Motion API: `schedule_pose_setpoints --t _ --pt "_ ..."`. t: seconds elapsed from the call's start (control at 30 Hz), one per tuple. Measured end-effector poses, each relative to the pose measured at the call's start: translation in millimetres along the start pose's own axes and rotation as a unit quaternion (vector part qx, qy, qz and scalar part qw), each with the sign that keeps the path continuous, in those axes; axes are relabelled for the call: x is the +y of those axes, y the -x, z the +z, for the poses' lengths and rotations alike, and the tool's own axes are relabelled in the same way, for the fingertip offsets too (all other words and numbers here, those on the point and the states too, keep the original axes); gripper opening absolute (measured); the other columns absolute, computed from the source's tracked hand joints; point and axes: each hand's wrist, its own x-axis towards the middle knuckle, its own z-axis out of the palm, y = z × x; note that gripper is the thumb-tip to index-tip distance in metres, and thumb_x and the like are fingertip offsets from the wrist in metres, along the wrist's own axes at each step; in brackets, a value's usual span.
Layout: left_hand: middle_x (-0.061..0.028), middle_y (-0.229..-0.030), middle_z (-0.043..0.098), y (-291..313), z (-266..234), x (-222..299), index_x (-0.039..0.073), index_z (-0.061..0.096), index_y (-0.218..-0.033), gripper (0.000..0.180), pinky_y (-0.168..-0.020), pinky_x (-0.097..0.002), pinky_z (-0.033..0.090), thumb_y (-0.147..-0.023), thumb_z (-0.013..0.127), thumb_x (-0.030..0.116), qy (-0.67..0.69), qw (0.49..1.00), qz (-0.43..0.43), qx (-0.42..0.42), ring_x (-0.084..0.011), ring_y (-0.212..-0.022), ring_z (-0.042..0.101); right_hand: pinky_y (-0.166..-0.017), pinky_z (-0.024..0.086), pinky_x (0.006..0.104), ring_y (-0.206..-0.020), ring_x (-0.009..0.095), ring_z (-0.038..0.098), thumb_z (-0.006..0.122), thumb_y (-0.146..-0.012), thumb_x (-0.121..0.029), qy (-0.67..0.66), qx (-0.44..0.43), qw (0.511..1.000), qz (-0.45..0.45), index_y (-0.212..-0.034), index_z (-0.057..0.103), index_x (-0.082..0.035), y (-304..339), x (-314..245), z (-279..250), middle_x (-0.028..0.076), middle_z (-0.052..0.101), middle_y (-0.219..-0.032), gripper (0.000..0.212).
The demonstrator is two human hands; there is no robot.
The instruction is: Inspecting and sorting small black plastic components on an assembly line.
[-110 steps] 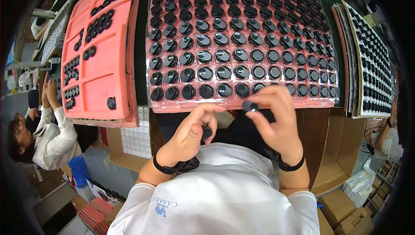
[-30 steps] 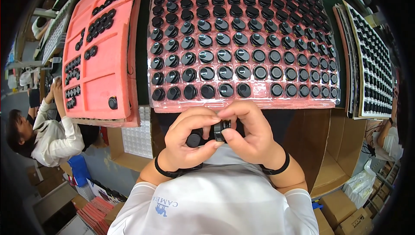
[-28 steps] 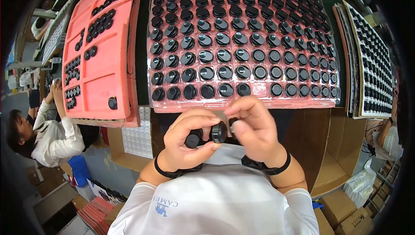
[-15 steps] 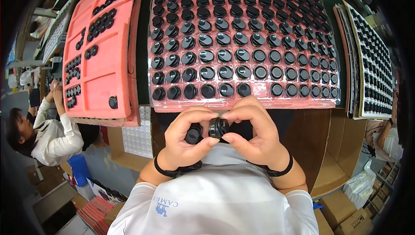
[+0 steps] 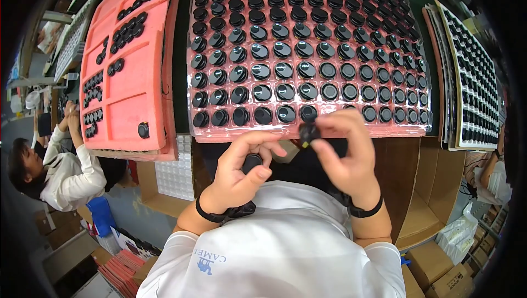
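My right hand (image 5: 343,152) pinches a small black cylindrical part (image 5: 308,133) between thumb and fingers, over the front edge of a clear plastic tray (image 5: 247,131). A fleck of yellow shows on that part's lower side. Rows of black round parts (image 5: 286,93) fill the tray's pockets, some with glossy slanted tops, others with flat ringed tops. Lower left of the right hand, my left hand (image 5: 236,172) has its thumb and forefinger apart. Another black round part (image 5: 252,162) is held in its curled fingers against the palm.
To the left, a pink foam tray (image 5: 132,78) bears clusters of black parts in shallow compartments. Stacked trays of black parts (image 5: 475,78) stand at the right. Open cardboard boxes (image 5: 433,188) lie below the table edge. A co-worker in a white top (image 5: 74,180) sits at the far left.
My hands have parted. The right hand has carried its black part up and right to the tray's front edge; the left thumb and forefinger have let go of that part and spread.
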Motion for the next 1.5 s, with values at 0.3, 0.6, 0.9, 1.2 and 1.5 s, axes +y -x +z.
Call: schedule_pose_setpoints --t 0.3,0.6,0.9,1.2,1.5 --pt "-0.0103 -0.085 0.057 -3.0 -2.2 -0.1 -0.003 0.045 -0.121 0.075 -0.061 -0.0243 0.04 -0.092 0.028 0.064 0.051 0.998 -0.047 -0.008 -0.0113 -0.064 0.048 -0.074 0.041 0.0339 -0.081 0.024 0.054 0.068 -0.073 -0.001 0.27 0.026 0.962 -0.036 -0.098 0.06 -0.004 -4.9 31.2 -19.5 0.008 0.058 -0.089 0.027" --pt "-0.0037 -0.064 0.045 -8.6 0.7 3.1 -0.002 0.044 -0.124 0.092 -0.05 -0.0233 0.039 -0.083 0.021 0.076 0.045 0.996 -0.078 0.029 -0.0125 -0.053 0.047 -0.076 0.04 0.0375 -0.086 0.027 0.054 0.071 -0.07 -0.006 0.329 -0.004 0.941 -0.074 -0.098 0.062 -0.007 -8.4 16.8 -14.5 0.008 0.059 -0.095 0.03" --pt "-0.0091 -0.082 0.056 -11.7 10.5 5.8 -0.002 0.026 -0.139 0.097 -0.062 -0.0242 0.04 -0.082 0.021 0.077 0.051 0.993 -0.101 -0.018 -0.0115 -0.06 0.049 -0.076 0.041 0.0367 -0.085 0.027 0.053 0.074 -0.068 -0.011 0.035 -0.158 0.98 -0.119 -0.097 0.065 -0.008 -8.7 -8.9 21.8 0.007 0.057 -0.094 0.031" --pt "-0.009 -0.08 0.056 -6.2 -2.2 2.8 -0.001 0.029 -0.138 0.094 -0.065 -0.0229 0.038 -0.084 0.023 0.075 0.049 0.993 -0.107 -0.019 -0.0108 -0.059 0.048 -0.073 0.042 0.0345 -0.085 0.025 0.052 0.075 -0.068 -0.008 0.041 -0.079 0.994 -0.069 -0.095 0.064 -0.006 -21.1 5.5 1.9 0.009 0.056 -0.091 0.03" --pt "-0.0064 -0.067 0.051 -1.5 -8.2 1.3 -0.003 0.041 -0.126 0.087 -0.056 -0.0233 0.04 -0.086 0.024 0.072 0.015 0.993 -0.11 -0.029 -0.0114 -0.057 0.048 -0.07 0.043 0.0329 -0.085 0.024 0.052 0.073 -0.069 -0.003 0.32 0.003 0.943 -0.085 -0.093 0.063 -0.003 -38.6 34.2 -26.2 0.01 0.056 -0.091 0.026"
